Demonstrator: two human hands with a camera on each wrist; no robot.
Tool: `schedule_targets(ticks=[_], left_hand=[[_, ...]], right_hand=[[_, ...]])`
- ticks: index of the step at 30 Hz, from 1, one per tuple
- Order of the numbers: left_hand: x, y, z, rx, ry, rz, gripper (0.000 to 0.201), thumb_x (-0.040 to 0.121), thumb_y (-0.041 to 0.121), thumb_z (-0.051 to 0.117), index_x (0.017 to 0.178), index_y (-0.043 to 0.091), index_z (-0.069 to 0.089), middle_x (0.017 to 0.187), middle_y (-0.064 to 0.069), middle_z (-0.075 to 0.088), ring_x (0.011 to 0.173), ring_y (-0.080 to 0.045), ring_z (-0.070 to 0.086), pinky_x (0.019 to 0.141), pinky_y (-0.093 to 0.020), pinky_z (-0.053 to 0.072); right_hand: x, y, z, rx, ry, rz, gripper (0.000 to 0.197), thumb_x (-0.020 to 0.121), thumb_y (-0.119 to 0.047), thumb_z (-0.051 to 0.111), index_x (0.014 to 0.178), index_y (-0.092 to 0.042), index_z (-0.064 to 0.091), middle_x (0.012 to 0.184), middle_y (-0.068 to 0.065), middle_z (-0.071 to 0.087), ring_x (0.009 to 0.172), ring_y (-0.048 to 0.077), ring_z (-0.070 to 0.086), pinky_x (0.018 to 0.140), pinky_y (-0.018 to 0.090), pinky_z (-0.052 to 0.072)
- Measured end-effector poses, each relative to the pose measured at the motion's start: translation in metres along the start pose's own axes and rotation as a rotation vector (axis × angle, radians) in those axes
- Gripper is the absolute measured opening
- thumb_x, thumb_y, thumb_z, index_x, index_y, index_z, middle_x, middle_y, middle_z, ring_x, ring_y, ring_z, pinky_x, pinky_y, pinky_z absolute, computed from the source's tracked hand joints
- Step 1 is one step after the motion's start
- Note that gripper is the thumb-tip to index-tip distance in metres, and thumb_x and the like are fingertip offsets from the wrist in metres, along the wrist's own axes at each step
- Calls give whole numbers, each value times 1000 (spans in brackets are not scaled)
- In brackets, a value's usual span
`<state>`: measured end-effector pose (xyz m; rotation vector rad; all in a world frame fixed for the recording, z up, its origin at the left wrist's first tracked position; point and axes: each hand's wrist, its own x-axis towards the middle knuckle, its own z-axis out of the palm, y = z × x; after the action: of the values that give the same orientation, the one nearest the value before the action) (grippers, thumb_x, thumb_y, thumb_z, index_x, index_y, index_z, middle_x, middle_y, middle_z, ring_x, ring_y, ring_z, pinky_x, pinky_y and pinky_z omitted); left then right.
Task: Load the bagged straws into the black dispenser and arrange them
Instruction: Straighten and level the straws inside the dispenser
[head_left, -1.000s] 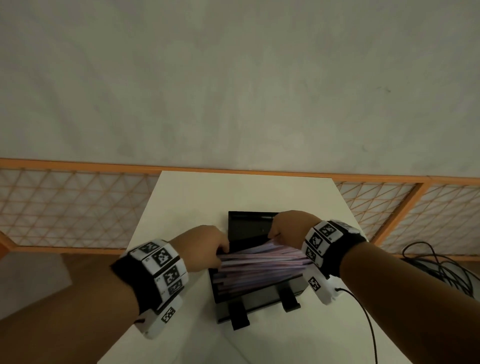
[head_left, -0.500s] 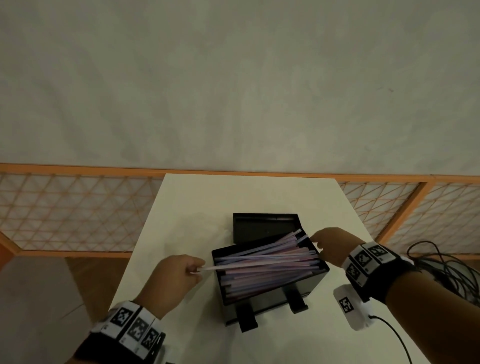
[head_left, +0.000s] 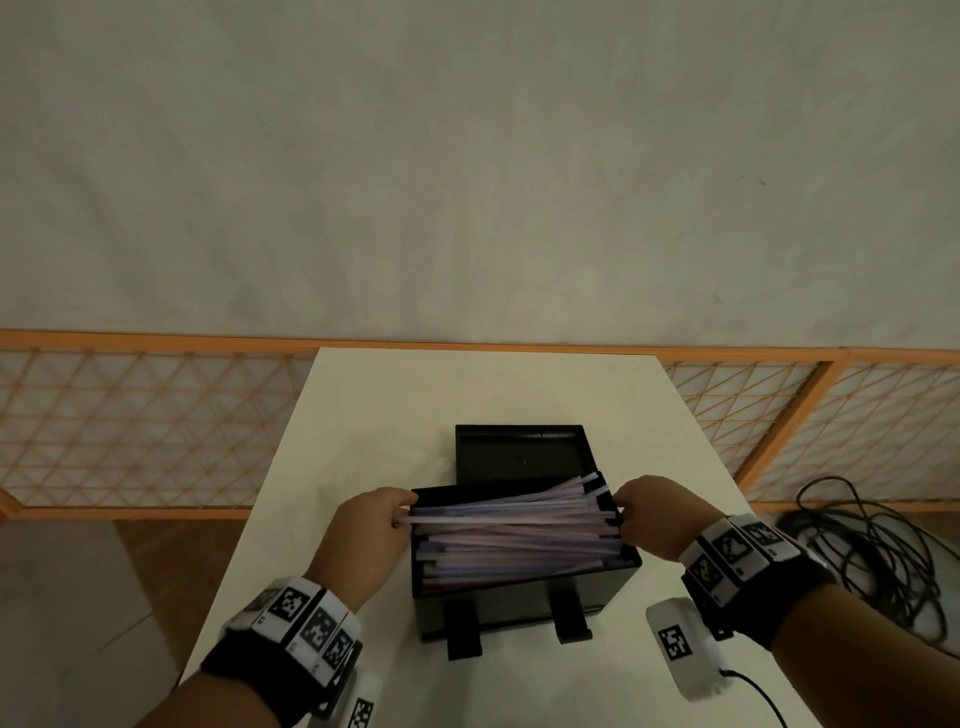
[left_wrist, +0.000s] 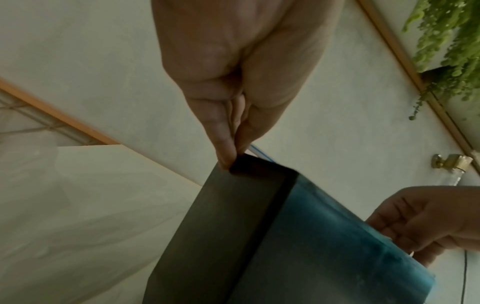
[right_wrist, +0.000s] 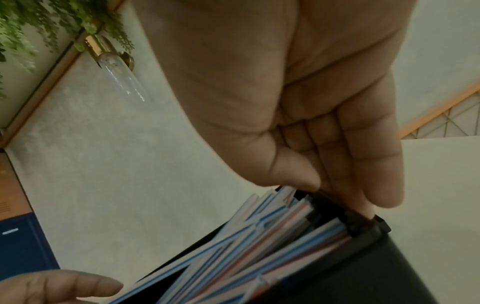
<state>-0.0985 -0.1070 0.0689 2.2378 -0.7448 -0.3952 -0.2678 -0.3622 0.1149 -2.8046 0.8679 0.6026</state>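
Observation:
The black dispenser (head_left: 524, 597) stands mid-table with its lid (head_left: 519, 452) folded open behind it. A loose pile of paper-wrapped straws (head_left: 519, 535) fills it lengthwise, some lying askew across the top. My left hand (head_left: 400, 517) is at the dispenser's left end, thumb and finger pinching the tip of one straw (head_left: 467, 518) that pokes past the wall. The left wrist view shows that pinch (left_wrist: 233, 158) right at the dispenser's top corner (left_wrist: 259, 170). At the right end, my right hand (head_left: 621, 512) has nearly straight fingers (right_wrist: 363, 205) touching the rim beside the straw ends (right_wrist: 280, 205).
The white table (head_left: 363, 415) is narrow, with edges close on both sides. An orange lattice fence (head_left: 130, 426) runs behind it. Black cables (head_left: 872, 545) lie coiled on the floor to the right. A wrist device's cable (head_left: 763, 696) trails over the table's near right.
Both hands left the straw pile and drew outward, the left pulling one straw's end leftward. They have now come back to the dispenser's two ends, and the straw has slid rightward.

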Motion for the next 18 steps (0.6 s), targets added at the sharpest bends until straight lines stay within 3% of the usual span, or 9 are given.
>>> schedule_targets(ticks=[2, 4, 5, 8, 10, 12, 15, 16, 18], left_hand=[[1, 7, 0, 101, -27, 35, 39, 91, 1, 52, 129, 10, 59, 121, -8, 67, 111, -19, 62, 96, -22, 45], [3, 14, 0, 219, -64, 91, 39, 92, 3, 48, 129, 11, 59, 124, -7, 65, 114, -19, 60, 92, -17, 41], [5, 17, -1, 266, -85, 107, 38, 92, 3, 46, 126, 10, 62, 121, -8, 66, 112, -20, 61, 89, -19, 42], [16, 22, -2, 432, -151, 138, 30, 90, 3, 43, 107, 6, 67, 107, -11, 69, 101, -24, 64, 83, -29, 46], [22, 19, 0, 564, -226, 161, 23, 90, 4, 42, 83, 9, 63, 82, -5, 63, 91, -24, 64, 69, -27, 41], [24, 19, 1, 694, -285, 160, 21, 92, 6, 42, 79, 12, 58, 72, -1, 52, 92, -25, 63, 68, -26, 37], [24, 21, 1, 821, -279, 209, 21, 93, 9, 43, 97, 7, 63, 102, -9, 62, 99, -27, 62, 72, -29, 41], [23, 22, 2, 845, -280, 254, 22, 93, 9, 41, 100, 6, 62, 110, -10, 60, 102, -27, 60, 75, -30, 43], [24, 24, 7, 854, -362, 335, 28, 97, 12, 37, 111, 4, 60, 124, -11, 55, 114, -30, 55, 89, -34, 46]], right_hand=[[1, -2, -1, -4, -15, 15, 30, 87, -15, 48, 110, -6, 64, 107, 12, 59, 99, 25, 55, 79, 26, 41], [1, -5, -4, -18, -18, 39, 29, 87, -15, 49, 108, -1, 64, 94, 10, 53, 86, 22, 50, 72, 25, 39], [1, -8, -6, -33, -21, 44, 30, 88, -15, 49, 110, 0, 63, 95, 10, 53, 87, 22, 51, 73, 26, 40], [1, -15, -12, -94, -35, 44, 31, 93, -19, 48, 116, -3, 58, 117, 12, 57, 113, 24, 55, 87, 27, 43], [0, -18, -16, -106, -36, 33, 21, 93, -21, 48, 100, -4, 58, 104, 11, 56, 111, 24, 58, 81, 25, 43], [2, -18, -18, -125, -43, 29, 29, 95, -24, 46, 107, -1, 60, 105, 11, 56, 107, 23, 57, 86, 26, 43], [1, -17, -22, -138, -12, 21, 37, 98, -23, 41, 130, -5, 49, 138, 10, 49, 127, 23, 46, 102, 28, 37], [1, -18, -24, -116, 11, 18, 36, 98, -22, 41, 130, -7, 48, 140, 10, 47, 129, 23, 45, 101, 28, 38], [1, -23, -25, -59, 57, -13, 30, 95, -20, 45, 121, -7, 48, 134, 11, 51, 120, 25, 51, 85, 27, 42]])
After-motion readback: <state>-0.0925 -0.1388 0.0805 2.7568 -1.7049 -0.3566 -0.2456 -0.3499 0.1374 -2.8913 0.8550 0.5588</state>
